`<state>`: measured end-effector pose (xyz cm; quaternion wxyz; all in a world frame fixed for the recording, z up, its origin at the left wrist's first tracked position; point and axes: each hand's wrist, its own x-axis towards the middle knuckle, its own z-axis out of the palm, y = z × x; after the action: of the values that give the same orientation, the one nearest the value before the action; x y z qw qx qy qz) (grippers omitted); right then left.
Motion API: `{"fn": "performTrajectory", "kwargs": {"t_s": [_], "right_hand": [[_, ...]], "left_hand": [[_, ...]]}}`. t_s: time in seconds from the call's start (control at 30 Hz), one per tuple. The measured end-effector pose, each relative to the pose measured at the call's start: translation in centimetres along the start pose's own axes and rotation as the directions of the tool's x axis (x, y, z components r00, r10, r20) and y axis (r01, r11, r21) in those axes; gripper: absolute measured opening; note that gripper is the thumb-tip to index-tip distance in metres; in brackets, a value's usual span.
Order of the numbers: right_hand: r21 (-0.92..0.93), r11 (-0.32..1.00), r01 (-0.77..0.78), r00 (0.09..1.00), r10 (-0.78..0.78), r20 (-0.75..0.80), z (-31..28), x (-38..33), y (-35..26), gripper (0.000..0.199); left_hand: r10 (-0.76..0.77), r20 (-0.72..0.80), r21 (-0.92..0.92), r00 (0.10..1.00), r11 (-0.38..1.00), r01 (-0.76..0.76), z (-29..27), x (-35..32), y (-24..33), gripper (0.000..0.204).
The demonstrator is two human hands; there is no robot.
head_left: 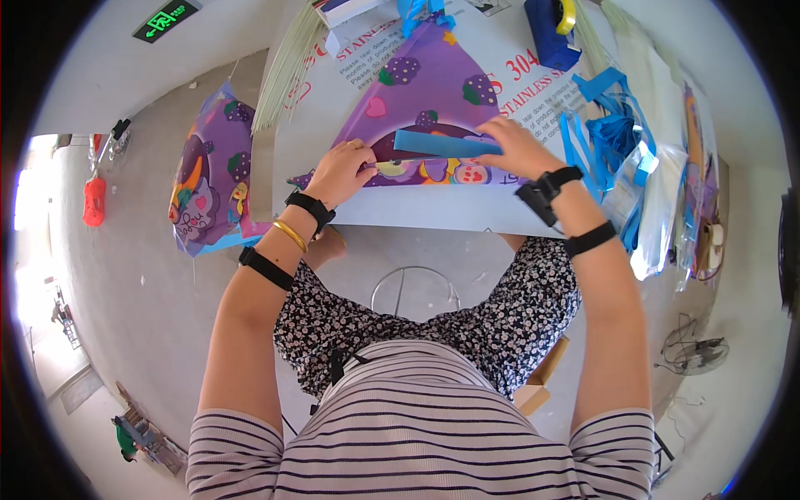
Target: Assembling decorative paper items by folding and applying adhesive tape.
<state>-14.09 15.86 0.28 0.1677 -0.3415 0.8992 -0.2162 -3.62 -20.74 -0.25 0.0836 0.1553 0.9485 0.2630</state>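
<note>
A purple, triangular printed kite sheet [433,79] with dark berries and a pink heart lies on the white table [400,204], its point away from me. My left hand [343,167] rests at the sheet's near left part, fingers pinched on its near edge, where a thin pale strip shows beside the fingertips. A flat blue strip [437,143] lies slantwise over the sheet's near part. At its right end, my right hand [515,148] closes thumb and fingers on the strip. Blue tails [427,15] sit at the sheet's far tip.
A bundle of thin pale rods [290,71] lies along the table's left side. A blue tape dispenser [550,37] stands far right. Tangled blue ribbons [612,133] and clear plastic bags [662,158] crowd the right side. Purple printed sheets [218,171] hang off the left.
</note>
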Motion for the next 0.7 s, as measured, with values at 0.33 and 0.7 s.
{"fn": "performTrajectory", "kwargs": {"t_s": [0.33,0.7], "right_hand": [[0.168,0.984,0.052,0.994,-0.067,0.081,3.8,1.8,-2.3,0.053],[0.203,0.976,-0.077,0.98,0.112,-0.167,3.9,-1.7,-0.6,0.019]], "left_hand": [[-0.006,0.017,-0.01,1.0,1.0,0.006,-0.1,0.5,0.4,0.013],[-0.056,0.027,0.001,0.998,0.998,0.056,0.4,0.4,-0.1,0.013]]}}
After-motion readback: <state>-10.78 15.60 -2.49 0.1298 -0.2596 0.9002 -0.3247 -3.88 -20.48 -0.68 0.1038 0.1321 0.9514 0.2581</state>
